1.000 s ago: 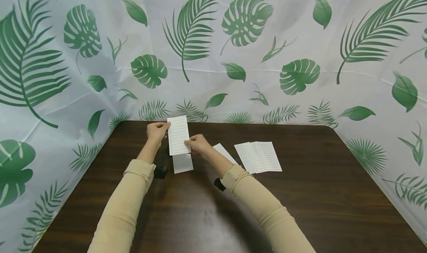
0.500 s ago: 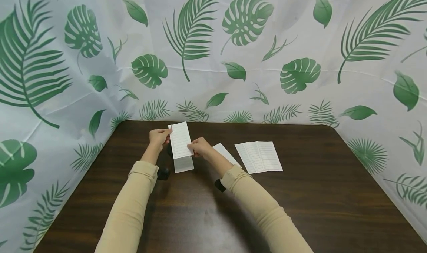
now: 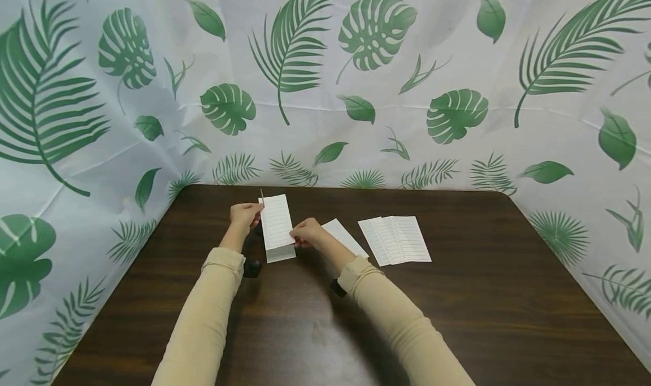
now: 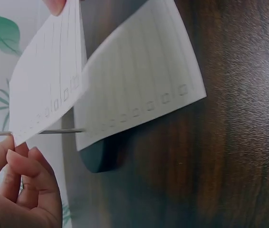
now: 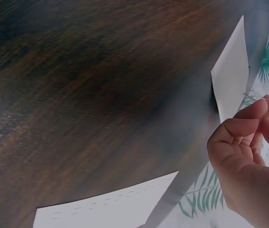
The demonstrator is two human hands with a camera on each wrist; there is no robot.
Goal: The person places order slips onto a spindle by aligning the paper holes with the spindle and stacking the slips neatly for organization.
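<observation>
Lined card [image 3: 276, 222] located left of centre in the head frame, above the counter [image 3: 305, 335]. Left hand [image 3: 245, 215] pinches its upper-left corner; right hand [image 3: 308, 233] pinches its lower-right edge. A thin metal rod [image 4: 61, 131] crosses that upper corner; whether it pierces cannot be told. The rod meets a lower card [image 4: 144, 80], partly masked, over a dark base [image 4: 100, 160]. Right of centre: single card [image 3: 347, 238], partly behind the right forearm [image 3: 337, 251]; then overlapping cards [image 3: 394, 239]. Leaf-print cloth [image 3: 325, 75] stands behind.
</observation>
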